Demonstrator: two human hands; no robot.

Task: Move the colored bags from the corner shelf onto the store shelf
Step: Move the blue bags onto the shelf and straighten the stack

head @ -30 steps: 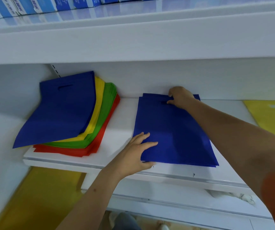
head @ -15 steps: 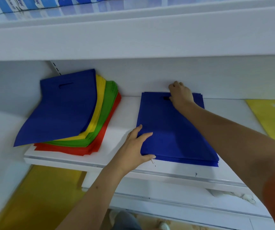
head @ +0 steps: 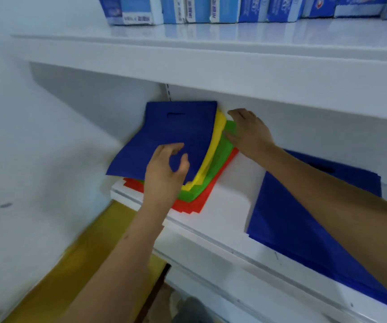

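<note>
Both hands are on the corner stack (head: pixel 213 159), centre-left of frame: blue bag (head: pixel 176 129) on top, then yellow (head: pixel 219 127), green (head: pixel 225 148), red (head: pixel 192 206). Left hand (head: pixel 164 176) has fingers and thumb curled over the blue bag's near edge, not clearly pinching it yet. Right hand (head: pixel 249 131) lies with fingers spread flat on the stack's right side, gripping nothing.

Risk, imo: the stack is fanned and its left end overhangs the shelf lip (head: pixel 127 194), so a quick tug could drag lower bags off w/ it. The thin fabric could also fold or catch.

Room: wall tight at back, upper shelf (head: pixel 211 66) low overhead. Bare white strip btw the stack and the blue pile (head: pixel 304 224), lower right, already placed. Pull outward, then right.
</note>
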